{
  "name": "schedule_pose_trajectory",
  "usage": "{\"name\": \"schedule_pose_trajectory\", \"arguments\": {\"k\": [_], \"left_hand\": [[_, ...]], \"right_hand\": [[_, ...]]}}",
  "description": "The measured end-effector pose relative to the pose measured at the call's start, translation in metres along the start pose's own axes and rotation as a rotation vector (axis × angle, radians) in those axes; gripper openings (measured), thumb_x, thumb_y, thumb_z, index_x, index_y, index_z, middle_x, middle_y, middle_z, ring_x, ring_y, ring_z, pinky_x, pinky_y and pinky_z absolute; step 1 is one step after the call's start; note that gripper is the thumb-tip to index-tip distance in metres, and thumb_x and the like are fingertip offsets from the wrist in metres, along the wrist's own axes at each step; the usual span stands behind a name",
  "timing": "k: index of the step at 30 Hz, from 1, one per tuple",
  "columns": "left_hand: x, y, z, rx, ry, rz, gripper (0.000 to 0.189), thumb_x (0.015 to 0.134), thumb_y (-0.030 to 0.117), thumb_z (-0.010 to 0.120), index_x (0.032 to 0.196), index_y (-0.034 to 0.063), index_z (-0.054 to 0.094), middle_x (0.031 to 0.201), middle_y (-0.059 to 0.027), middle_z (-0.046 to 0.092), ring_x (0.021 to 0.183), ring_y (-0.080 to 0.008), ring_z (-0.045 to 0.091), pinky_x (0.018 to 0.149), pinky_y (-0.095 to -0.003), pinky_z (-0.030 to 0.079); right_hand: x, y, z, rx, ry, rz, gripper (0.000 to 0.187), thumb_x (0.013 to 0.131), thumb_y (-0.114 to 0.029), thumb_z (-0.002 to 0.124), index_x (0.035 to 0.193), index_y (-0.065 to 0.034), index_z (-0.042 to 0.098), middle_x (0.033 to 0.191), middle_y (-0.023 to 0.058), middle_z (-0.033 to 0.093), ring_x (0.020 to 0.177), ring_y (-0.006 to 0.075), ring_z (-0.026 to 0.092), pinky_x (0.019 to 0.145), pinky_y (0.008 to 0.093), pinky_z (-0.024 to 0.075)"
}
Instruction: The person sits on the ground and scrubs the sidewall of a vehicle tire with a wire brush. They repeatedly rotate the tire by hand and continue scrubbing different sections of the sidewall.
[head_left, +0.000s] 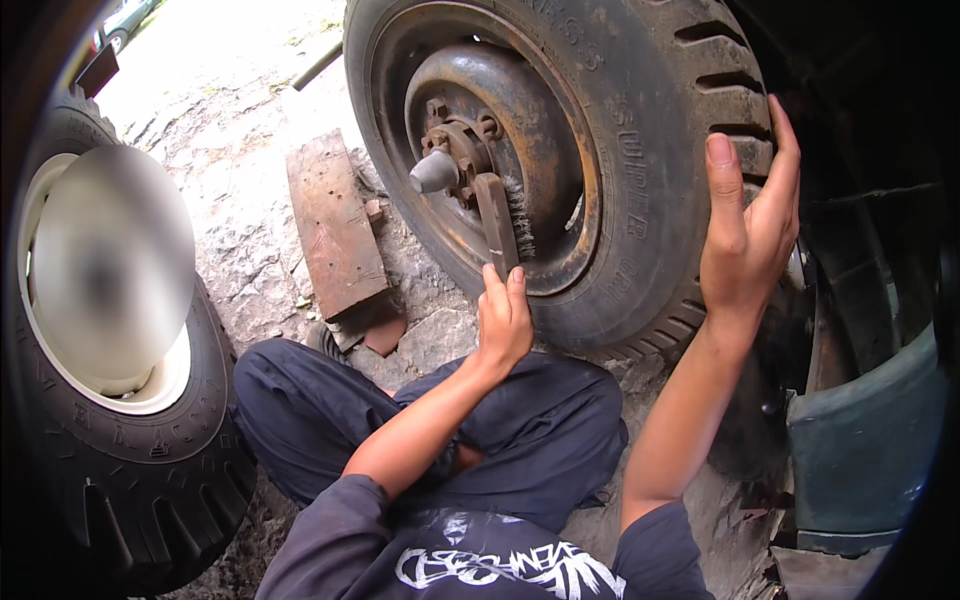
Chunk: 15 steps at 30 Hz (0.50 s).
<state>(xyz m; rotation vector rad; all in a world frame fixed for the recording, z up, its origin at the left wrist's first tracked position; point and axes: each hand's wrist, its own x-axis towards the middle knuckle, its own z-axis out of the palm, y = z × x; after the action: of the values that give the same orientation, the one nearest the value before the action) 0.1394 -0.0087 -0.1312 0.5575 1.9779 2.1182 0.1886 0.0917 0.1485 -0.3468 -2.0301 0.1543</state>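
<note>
A wire brush (495, 214) with a wooden back stands against the rusty wheel rim (581, 225), its grey bristles turned toward the rim. My left hand (506, 315) grips the brush's lower end. Beside the brush, a bolted hub (457, 146) with a grey cap (435, 172) sticks out of the wheel's centre. Around the rim sits a worn black tyre (645, 150) with raised lettering. My right hand (750, 217) lies against the tyre's tread, thumb and fingers apart; some fingers are hidden behind it.
At the left stands another tyre (150, 487) on a cream rim (161, 386), its centre blurred out. A wooden plank (337, 225) and a broken brick piece (385, 334) lie on rough stone ground (247, 247). A dark green panel (862, 435) is at the right.
</note>
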Motion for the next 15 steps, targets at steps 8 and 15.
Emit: {"name": "schedule_pose_trajectory", "arguments": {"k": [8,15], "left_hand": [[0.001,-0.099,-0.057,0.526,-0.049,-0.184,0.047,0.115,0.044,0.046,0.119,-0.0025,0.048,0.089,-0.0406,0.068,0.087,-0.0634,0.065,0.074,-0.0673,0.049],[-0.013,-0.131,-0.051,0.34,0.04,-0.251,0.052,0.116,0.049,0.043,0.11,-0.0021,0.05,0.082,-0.0356,0.067,0.081,-0.0594,0.064,0.074,-0.0641,0.047]], "right_hand": [[0.0,0.002,-0.002,-0.021,0.012,0.009,0.081,0.099,-0.054,0.073,0.153,0.002,0.053,0.15,0.0278,0.058,0.14,0.0427,0.057,0.118,0.0492,0.0436],[0.001,0.001,0.0,-0.029,0.008,-0.005,0.081,0.098,-0.054,0.074,0.154,0.0007,0.053,0.15,0.0273,0.059,0.14,0.043,0.057,0.118,0.0495,0.0438]]}}
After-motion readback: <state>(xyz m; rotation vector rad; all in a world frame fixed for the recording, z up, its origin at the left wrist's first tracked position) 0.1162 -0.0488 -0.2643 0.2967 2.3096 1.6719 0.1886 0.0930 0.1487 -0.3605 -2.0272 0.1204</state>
